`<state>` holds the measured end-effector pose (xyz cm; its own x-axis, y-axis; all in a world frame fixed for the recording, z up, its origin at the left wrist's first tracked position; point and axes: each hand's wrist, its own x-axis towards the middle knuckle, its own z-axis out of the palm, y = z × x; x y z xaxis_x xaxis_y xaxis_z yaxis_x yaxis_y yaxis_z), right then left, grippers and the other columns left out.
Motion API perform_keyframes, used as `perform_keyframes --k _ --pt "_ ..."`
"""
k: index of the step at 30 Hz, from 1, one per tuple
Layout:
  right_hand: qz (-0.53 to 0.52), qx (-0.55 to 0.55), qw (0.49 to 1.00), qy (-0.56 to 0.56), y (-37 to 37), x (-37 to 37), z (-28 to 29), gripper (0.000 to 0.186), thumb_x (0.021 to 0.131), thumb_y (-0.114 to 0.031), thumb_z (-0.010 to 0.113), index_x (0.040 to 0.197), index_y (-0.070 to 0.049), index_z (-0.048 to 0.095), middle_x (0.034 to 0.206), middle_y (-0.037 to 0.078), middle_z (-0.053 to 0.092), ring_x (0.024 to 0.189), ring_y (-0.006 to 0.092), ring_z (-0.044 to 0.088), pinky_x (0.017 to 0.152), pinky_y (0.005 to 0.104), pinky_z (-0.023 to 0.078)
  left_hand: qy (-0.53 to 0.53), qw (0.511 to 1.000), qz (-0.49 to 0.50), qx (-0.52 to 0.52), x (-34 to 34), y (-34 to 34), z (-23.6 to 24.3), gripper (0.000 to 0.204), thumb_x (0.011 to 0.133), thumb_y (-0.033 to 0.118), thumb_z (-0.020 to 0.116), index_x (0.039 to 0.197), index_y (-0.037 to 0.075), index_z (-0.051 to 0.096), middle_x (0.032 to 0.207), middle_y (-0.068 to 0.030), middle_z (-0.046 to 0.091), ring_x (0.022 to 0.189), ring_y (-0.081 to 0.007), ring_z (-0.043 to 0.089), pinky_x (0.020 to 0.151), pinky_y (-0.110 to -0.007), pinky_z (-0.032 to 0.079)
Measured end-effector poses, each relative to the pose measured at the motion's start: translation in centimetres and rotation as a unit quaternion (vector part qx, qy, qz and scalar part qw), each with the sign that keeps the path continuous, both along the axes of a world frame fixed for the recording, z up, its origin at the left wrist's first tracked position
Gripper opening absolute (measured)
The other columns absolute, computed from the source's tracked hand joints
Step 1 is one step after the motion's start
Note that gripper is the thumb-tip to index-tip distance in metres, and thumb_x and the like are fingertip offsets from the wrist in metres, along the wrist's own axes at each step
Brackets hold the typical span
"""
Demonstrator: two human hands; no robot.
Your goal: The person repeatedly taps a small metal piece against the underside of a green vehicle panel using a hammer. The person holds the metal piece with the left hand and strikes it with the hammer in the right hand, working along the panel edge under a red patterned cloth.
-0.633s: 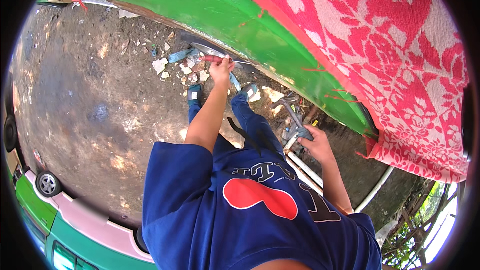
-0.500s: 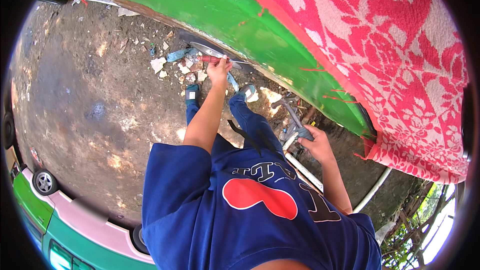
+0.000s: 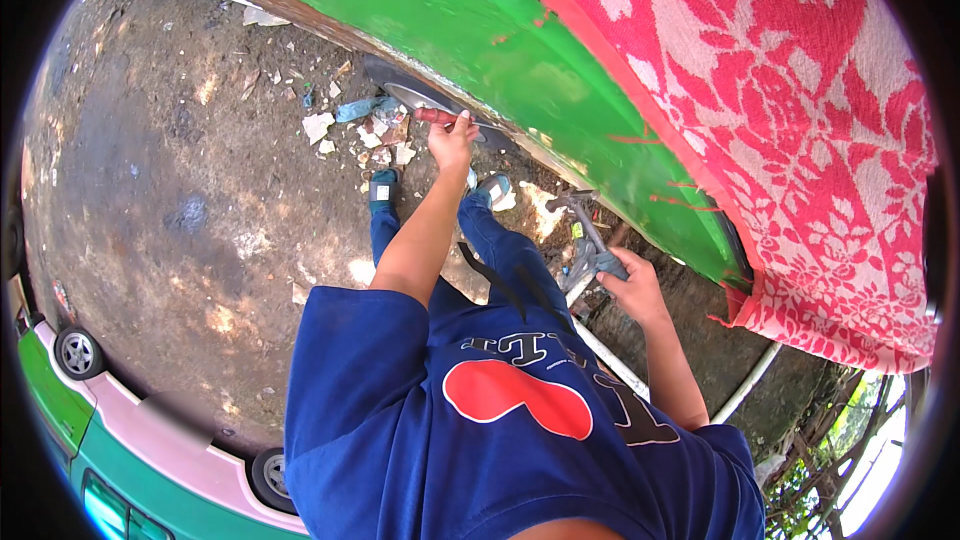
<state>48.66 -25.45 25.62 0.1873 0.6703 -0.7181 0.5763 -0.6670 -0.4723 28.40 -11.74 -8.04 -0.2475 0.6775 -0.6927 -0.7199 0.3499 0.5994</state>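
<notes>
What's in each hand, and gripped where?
The left hand holds a red-handled tool by its handle; the right hand holds a hammer by its grey-blue grip.

Open-air dirt yard with parked vehicles, bare sun-dappled earth (image 3: 140, 260) across the left, pink-and-green car (image 3: 165, 455) at lower left, green vehicle body (image 3: 470, 55) under a red floral towel (image 3: 780, 110) at upper right, leafy branches (image 3: 825, 450) at lower right
</notes>
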Motion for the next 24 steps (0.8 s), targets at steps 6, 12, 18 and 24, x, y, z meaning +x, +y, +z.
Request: perform_keyframes --k 6,12,18,24 --pt "0.224 0.172 0.957 -0.058 7.4 -4.4 -2.1 0.051 0.089 -0.012 0.071 0.137 -0.007 0.056 0.111 0.017 0.069 0.098 0.0246 0.068 0.088 0.0343 0.052 0.060 0.996 -0.056 0.033 -0.2 0.6 0.8 0.019 0.091 0.010 0.072 0.099 -0.002 0.061 0.087 -0.0113 0.070 0.071 -0.0179 0.070 0.063 -0.029 0.059" --pt "0.387 0.194 0.901 -0.007 16.0 -13.4 -4.2 0.056 0.093 -0.017 0.067 0.146 -0.021 0.051 0.128 0.017 0.063 0.107 0.0323 0.066 0.090 0.0394 0.052 0.104 0.989 -0.096 0.029 -0.2 1.0 4.3 0.012 0.091 0.004 0.069 0.101 -0.001 0.063 0.088 -0.0069 0.070 0.076 -0.0112 0.067 0.066 -0.026 0.056" --pt "0.457 0.155 0.866 -0.130 17.7 -16.0 -5.1 0.046 0.096 -0.019 0.060 0.142 -0.023 0.056 0.097 0.018 0.066 0.089 0.0339 0.066 0.078 0.0448 0.052 0.169 0.978 -0.109 0.049 -0.9 0.9 5.3 0.014 0.091 0.005 0.068 0.102 -0.002 0.064 0.092 -0.0081 0.072 0.078 -0.0122 0.068 0.067 -0.028 0.057" --pt "0.410 0.172 0.886 -0.135 17.3 -13.5 -7.2 0.045 0.096 -0.017 0.059 0.141 -0.024 0.057 0.089 0.017 0.064 0.085 0.0346 0.065 0.077 0.0449 0.052 0.111 0.987 -0.110 0.038 -0.1 1.2 3.9 0.014 0.089 0.007 0.071 0.096 -0.002 0.063 0.086 -0.0059 0.071 0.072 -0.0100 0.064 0.067 -0.027 0.053"
